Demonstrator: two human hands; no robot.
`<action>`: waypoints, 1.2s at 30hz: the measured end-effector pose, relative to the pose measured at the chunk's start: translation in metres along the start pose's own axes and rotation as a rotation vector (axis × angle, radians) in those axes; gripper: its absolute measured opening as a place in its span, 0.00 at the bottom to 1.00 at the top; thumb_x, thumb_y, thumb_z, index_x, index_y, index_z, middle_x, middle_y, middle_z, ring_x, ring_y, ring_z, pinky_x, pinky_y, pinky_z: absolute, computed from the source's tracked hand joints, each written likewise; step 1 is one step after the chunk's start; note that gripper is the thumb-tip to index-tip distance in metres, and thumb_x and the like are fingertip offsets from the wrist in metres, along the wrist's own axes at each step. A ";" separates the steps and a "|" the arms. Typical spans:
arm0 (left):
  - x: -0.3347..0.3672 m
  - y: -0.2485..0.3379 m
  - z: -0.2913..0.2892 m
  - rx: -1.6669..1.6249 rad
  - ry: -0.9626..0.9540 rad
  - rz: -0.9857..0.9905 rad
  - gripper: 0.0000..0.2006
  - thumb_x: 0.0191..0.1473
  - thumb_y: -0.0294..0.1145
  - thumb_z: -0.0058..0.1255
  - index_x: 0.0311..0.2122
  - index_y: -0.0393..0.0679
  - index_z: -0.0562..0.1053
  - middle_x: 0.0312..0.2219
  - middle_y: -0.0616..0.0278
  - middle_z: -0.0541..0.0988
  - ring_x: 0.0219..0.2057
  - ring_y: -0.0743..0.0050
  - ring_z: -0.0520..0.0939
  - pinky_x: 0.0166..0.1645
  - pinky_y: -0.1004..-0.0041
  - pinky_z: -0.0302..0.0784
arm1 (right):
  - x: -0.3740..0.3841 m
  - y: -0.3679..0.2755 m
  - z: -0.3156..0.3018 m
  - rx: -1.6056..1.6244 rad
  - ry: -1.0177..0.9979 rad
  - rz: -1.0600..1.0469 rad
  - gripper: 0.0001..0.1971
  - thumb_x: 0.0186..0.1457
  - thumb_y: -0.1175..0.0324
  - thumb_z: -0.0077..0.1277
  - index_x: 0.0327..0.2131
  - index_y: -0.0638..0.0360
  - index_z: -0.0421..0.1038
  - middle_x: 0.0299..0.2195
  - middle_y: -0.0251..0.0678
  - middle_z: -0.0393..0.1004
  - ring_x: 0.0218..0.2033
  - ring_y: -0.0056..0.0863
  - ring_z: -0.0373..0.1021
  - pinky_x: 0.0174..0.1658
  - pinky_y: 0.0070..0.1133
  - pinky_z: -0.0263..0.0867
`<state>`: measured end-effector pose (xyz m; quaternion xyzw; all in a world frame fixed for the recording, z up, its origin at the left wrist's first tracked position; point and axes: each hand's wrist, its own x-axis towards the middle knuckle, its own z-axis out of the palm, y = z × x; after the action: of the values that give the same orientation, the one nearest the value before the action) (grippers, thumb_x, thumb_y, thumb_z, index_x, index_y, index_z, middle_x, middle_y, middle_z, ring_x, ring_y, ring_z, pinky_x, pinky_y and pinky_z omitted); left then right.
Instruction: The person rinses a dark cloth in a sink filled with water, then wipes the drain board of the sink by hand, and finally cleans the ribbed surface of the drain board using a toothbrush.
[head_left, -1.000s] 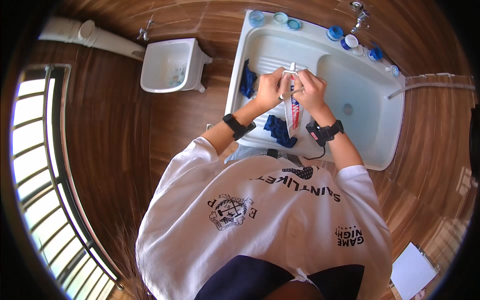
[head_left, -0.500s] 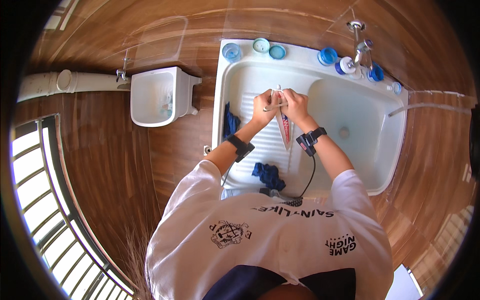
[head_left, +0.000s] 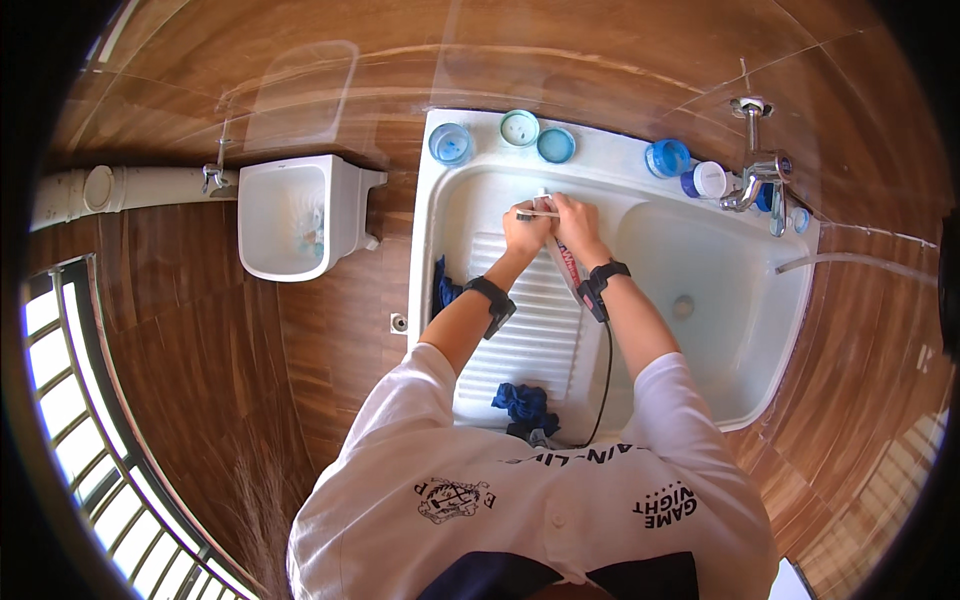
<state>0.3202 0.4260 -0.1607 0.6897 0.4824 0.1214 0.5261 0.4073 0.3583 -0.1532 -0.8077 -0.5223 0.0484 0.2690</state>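
Both my hands are closed on a white cloth with a red stripe (head_left: 563, 262), my left hand (head_left: 524, 228) and right hand (head_left: 577, 226) gripping its top edge above the ribbed washboard (head_left: 530, 320) of the white sink (head_left: 760, 390). I judge the scrubbing only partway through. A blue garment (head_left: 521, 401) lies bunched at the board's near end, unwashed, I'd guess.
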 end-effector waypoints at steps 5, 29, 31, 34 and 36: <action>0.006 -0.004 -0.003 0.032 -0.073 -0.117 0.15 0.47 0.39 0.46 0.20 0.36 0.72 0.11 0.57 0.72 0.12 0.72 0.72 0.18 0.71 0.66 | 0.008 -0.013 -0.011 -0.091 -0.240 0.227 0.05 0.38 0.69 0.51 0.22 0.57 0.68 0.20 0.41 0.71 0.22 0.43 0.68 0.25 0.32 0.64; -0.159 0.042 -0.149 0.242 -0.158 0.472 0.13 0.49 0.37 0.47 0.24 0.36 0.69 0.16 0.51 0.73 0.19 0.57 0.74 0.25 0.68 0.67 | -0.146 -0.094 -0.126 0.489 -0.043 0.367 0.09 0.50 0.68 0.46 0.35 0.61 0.66 0.24 0.41 0.70 0.23 0.30 0.66 0.29 0.23 0.62; -0.172 0.044 -0.157 0.212 -0.139 0.454 0.10 0.46 0.34 0.50 0.25 0.36 0.69 0.18 0.52 0.73 0.20 0.57 0.75 0.26 0.69 0.68 | -0.157 -0.100 -0.130 0.500 -0.017 0.324 0.09 0.50 0.70 0.45 0.36 0.62 0.66 0.25 0.42 0.70 0.24 0.29 0.66 0.30 0.22 0.62; -0.191 0.050 -0.167 0.191 -0.095 0.563 0.07 0.41 0.28 0.53 0.27 0.38 0.70 0.25 0.55 0.74 0.27 0.61 0.76 0.31 0.71 0.70 | -0.166 -0.110 -0.137 0.510 -0.044 0.316 0.10 0.50 0.70 0.45 0.38 0.62 0.66 0.23 0.42 0.69 0.22 0.27 0.64 0.29 0.21 0.61; -0.200 0.045 -0.172 0.170 -0.079 0.597 0.06 0.41 0.26 0.53 0.27 0.38 0.70 0.26 0.56 0.74 0.28 0.61 0.76 0.32 0.71 0.70 | -0.169 -0.122 -0.143 0.508 -0.083 0.323 0.11 0.50 0.70 0.45 0.38 0.62 0.66 0.23 0.42 0.69 0.22 0.27 0.63 0.29 0.21 0.61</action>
<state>0.1269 0.3727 0.0172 0.8465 0.2461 0.2030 0.4262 0.2824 0.1944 -0.0067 -0.7844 -0.3690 0.2526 0.4298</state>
